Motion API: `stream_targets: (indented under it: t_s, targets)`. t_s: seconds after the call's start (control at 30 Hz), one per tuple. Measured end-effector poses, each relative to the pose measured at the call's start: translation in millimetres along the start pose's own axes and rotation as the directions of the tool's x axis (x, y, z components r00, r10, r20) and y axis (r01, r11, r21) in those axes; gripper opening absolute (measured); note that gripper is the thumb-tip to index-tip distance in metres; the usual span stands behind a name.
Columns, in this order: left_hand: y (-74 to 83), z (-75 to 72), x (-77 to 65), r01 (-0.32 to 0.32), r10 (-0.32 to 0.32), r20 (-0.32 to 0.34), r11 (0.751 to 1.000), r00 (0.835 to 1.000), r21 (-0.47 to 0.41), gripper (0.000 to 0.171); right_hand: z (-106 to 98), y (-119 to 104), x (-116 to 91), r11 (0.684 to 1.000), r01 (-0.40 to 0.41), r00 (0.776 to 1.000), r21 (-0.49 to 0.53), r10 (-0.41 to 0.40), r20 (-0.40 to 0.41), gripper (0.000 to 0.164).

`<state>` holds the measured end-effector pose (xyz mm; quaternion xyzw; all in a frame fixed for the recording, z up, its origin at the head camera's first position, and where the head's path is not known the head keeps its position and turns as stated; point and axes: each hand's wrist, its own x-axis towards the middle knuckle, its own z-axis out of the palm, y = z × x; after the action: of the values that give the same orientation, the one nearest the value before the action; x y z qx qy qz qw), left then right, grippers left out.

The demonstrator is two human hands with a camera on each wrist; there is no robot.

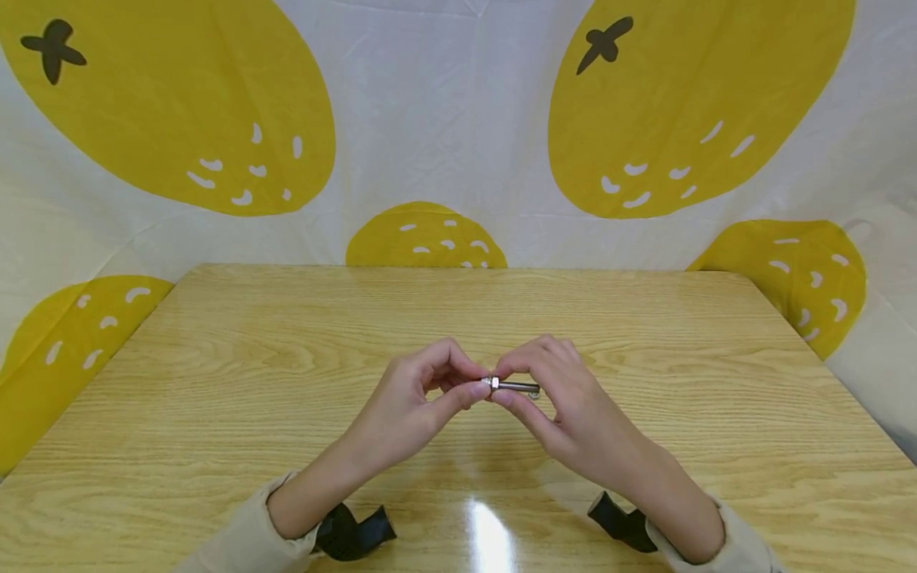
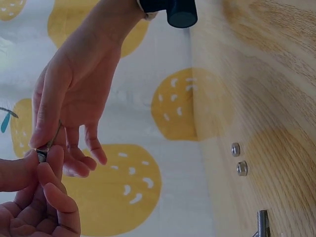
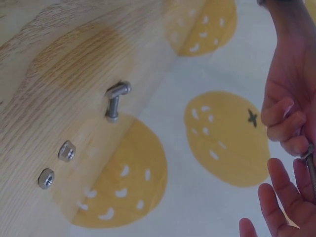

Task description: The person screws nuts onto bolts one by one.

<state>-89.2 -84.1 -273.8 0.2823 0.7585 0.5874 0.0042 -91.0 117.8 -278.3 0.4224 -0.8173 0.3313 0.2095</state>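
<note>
A metal bolt (image 1: 517,387) lies sideways between the two hands above the table, a hex nut (image 1: 495,383) around it near its left end. My left hand (image 1: 411,402) pinches that left end between thumb and forefinger. From the other side, my right hand (image 1: 573,398) pinches the bolt beside the nut with thumb and forefinger, and the shank extends under its arched fingers. In the right wrist view the shank (image 3: 312,170) runs down from the nut, partly cut off by the frame edge. Fingertips cover much of the nut (image 2: 42,156) in the left wrist view.
Two loose nuts (image 3: 67,151) sit on the wooden table (image 1: 251,358), with two more bolts (image 3: 118,89) close by. In the head view the hands mostly hide these parts. A white cloth with yellow fruit shapes (image 1: 444,235) hangs behind the table.
</note>
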Motion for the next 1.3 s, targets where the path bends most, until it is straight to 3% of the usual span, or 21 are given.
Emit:
stream_targets:
  t_s: [0.27,0.5,0.83,1.13,1.3]
  targets:
    - [-0.9,0.1,0.9,-0.005,0.005,0.010,1.000,1.000,-0.003,0.005,-0.1,-1.2,-0.5,0.998,-0.063,0.997,-0.025,0.064,0.036,0.009]
    - [-0.2,0.1,0.1,-0.007,0.007,-0.001,1.000,1.000,0.021,0.005,-2.6,-2.2,0.0,0.998,-0.055,0.998,-0.003,0.055,-0.001,0.027]
    - [-0.7,-0.1,0.6,-0.024,0.024,-0.001,0.999,1.000,0.030,0.006,0.7,-0.4,0.6,1.000,0.003,1.000,0.005,-0.002,-0.011,0.016]
    - [-0.7,0.2,0.6,-0.035,0.034,0.012,0.999,0.999,0.012,0.005,1.2,-0.6,-0.1,0.998,-0.048,0.999,-0.037,0.049,0.022,0.005]
    - [0.3,0.6,0.0,-0.035,0.035,0.000,0.998,0.999,0.043,0.005,-1.6,-2.0,-0.4,0.997,-0.069,0.998,-0.027,0.069,0.012,0.026]
